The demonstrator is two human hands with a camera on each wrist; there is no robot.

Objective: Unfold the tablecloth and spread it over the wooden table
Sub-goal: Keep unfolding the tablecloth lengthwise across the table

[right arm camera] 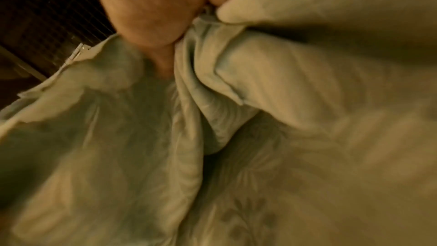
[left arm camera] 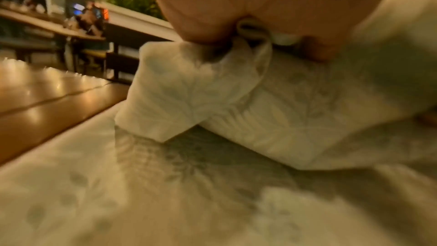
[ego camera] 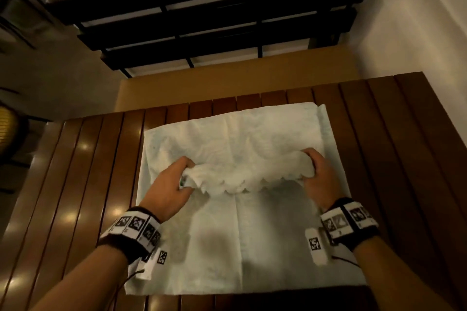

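Nearest the camera, the near edge of the white tablecloth [ego camera: 252, 247] lies flat on the wooden table [ego camera: 83, 184], just short of the table's near side; the cloth is partly folded, with a centre crease running away from the viewer. Both forearms enter from below, each with a dark wristband [ego camera: 131, 231] carrying black-and-white marker tags.

Mid-cloth, the left hand [ego camera: 169, 184] is closed on the left end of a raised, bunched fold with a scalloped edge [ego camera: 240, 185], fingers curled over the fabric. The left wrist view confirms thumb and fingers pinching a gathered corner, with a leaf pattern visible on the cloth [left arm camera: 212, 156]. The right hand [ego camera: 318, 177] is closed on the right end of the same fold; the right wrist view shows fabric bunched between thumb and fingers [right arm camera: 146, 16], blurred. The fold is held above the flat layer beneath it.

Beyond the hands, the far portion of the cloth lies flat, its far edge short of the table's far edge. Bare slats remain exposed left, right and beyond. Behind the table stands a dark slatted railing [ego camera: 214, 20]
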